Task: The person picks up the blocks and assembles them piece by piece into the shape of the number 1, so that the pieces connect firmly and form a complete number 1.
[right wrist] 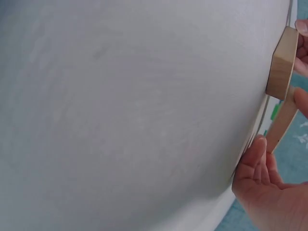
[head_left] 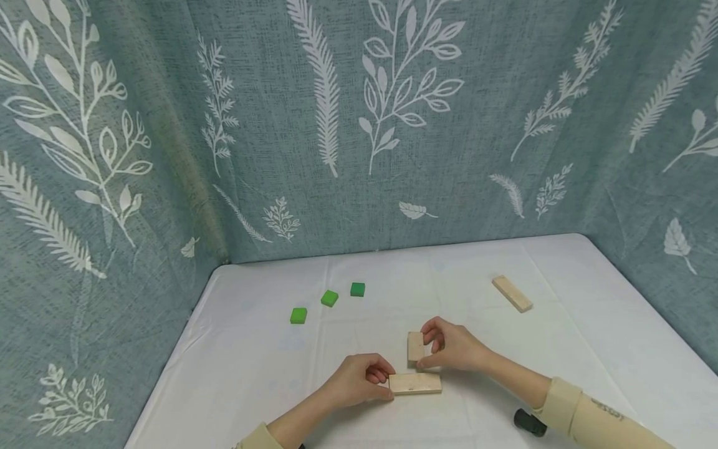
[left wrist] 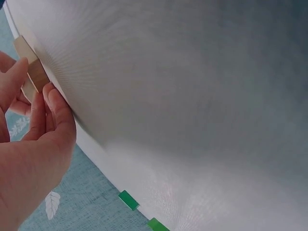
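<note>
A pale wooden block (head_left: 416, 384) lies crosswise on the white cloth, its left end pinched between thumb and fingers of the left hand (head_left: 359, 380). Just behind it, another wooden block (head_left: 415, 348) points away from the body; the right hand (head_left: 455, 347) grips it from its right side. In the left wrist view the left hand (left wrist: 43, 130) is at the end of the nearer block (left wrist: 37, 72). The right wrist view has the right hand (right wrist: 269, 185) beside its block (right wrist: 281, 122), with the other block (right wrist: 283, 62) above. Whether the two blocks touch, I cannot tell.
A third wooden block (head_left: 512, 294) lies at the back right. Several green pieces, one of them darker (head_left: 357, 289), are at the back left. A black object (head_left: 530, 423) sits under the right forearm. Patterned curtains (head_left: 359, 206) stand behind and beside the table.
</note>
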A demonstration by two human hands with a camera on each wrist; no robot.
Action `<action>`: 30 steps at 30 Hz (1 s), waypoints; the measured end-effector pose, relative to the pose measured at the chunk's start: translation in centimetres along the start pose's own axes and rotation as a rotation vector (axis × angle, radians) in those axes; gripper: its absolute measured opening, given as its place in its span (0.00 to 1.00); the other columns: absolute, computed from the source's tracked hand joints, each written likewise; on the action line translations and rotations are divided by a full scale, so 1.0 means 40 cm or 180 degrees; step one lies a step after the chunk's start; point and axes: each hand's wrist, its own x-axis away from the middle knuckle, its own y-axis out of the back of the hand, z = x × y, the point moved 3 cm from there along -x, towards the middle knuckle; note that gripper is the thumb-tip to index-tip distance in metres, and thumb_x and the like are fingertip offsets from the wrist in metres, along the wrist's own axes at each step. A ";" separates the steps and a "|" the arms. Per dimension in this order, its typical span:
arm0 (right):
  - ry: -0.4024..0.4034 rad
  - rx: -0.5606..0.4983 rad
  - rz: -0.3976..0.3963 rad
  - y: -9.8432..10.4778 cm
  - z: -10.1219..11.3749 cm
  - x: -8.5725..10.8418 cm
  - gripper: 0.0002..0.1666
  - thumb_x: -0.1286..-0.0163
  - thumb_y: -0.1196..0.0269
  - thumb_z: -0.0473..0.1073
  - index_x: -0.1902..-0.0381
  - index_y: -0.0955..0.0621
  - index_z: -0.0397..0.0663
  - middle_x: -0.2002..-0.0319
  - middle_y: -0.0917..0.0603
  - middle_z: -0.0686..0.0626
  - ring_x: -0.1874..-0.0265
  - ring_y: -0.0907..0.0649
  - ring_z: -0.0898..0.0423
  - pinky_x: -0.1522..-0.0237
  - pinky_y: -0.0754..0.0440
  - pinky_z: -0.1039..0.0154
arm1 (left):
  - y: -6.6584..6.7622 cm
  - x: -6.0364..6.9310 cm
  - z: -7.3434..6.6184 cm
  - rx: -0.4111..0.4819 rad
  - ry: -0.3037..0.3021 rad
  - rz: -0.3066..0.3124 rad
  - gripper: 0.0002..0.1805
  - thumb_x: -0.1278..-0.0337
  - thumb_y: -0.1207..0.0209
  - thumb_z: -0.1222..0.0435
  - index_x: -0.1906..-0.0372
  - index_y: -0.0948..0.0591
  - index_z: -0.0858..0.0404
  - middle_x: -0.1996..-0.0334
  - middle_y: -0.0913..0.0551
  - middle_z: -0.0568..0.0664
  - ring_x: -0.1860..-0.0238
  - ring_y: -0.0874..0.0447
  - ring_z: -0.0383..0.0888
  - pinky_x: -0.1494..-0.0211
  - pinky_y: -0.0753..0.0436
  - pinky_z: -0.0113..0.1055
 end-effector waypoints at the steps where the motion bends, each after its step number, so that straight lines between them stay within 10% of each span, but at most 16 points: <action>1: 0.0014 -0.0001 0.0010 -0.001 0.002 0.001 0.33 0.51 0.23 0.45 0.51 0.26 0.41 0.63 0.21 0.51 0.70 0.24 0.59 0.68 0.27 0.67 | 0.000 0.000 0.000 0.0004 -0.0008 0.0001 0.15 0.59 0.26 0.71 0.62 0.17 0.66 0.72 0.21 0.46 0.69 0.24 0.37 0.65 0.25 0.24; 30: 0.0205 0.0161 0.0201 -0.015 0.001 -0.001 0.32 0.50 0.23 0.47 0.52 0.25 0.44 0.63 0.22 0.53 0.69 0.27 0.62 0.69 0.29 0.68 | -0.003 -0.004 0.002 -0.0013 0.0018 -0.0005 0.15 0.60 0.26 0.71 0.63 0.17 0.65 0.72 0.21 0.44 0.69 0.24 0.37 0.64 0.24 0.25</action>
